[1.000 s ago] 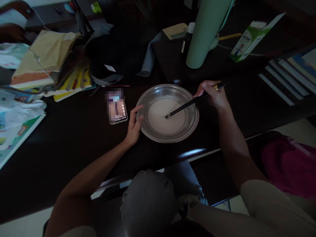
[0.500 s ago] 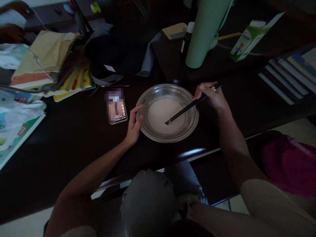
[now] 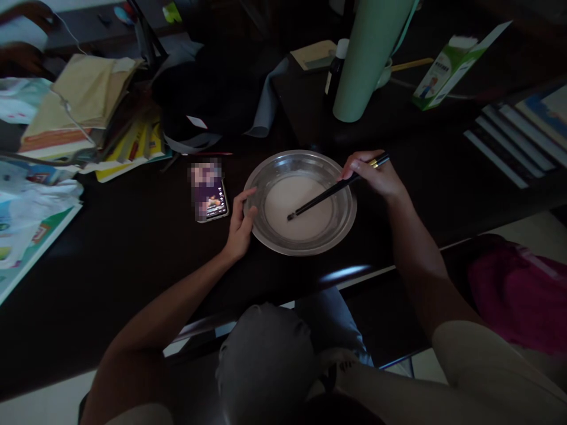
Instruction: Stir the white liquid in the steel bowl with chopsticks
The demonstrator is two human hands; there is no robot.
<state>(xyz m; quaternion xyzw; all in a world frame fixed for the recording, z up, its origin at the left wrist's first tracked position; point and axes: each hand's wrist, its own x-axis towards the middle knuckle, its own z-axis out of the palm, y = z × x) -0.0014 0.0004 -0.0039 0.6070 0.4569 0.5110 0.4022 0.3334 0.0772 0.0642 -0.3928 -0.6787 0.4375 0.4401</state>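
Observation:
A shallow stainless steel basin [image 3: 301,248] stands on the dark table with a milky white liquid [image 3: 296,198] in its bottom. My left hand [image 3: 241,227] is closed on the basin's left rim, fingers over the edge on the inside. In my right hand [image 3: 371,173], above the right rim, is a pair of black chopsticks [image 3: 328,193] with a gold band near the upper end. They slant down to the left, and their tips are in the white liquid left of its middle.
A lit phone [image 3: 214,200] lies left of the basin. Behind stand a tall green flask [image 3: 367,65], a small dark bottle [image 3: 335,74] and a green-white carton [image 3: 438,77]. Stacked books [image 3: 518,141] are at right, papers [image 3: 80,94] and a black bag [image 3: 212,94] at left. Another person's hand [image 3: 38,15] shows far left.
My right hand has shifted slightly left and down, and the chopstick tips have moved left through the liquid. My left hand and the basin have stayed put. The phone's picture differs.

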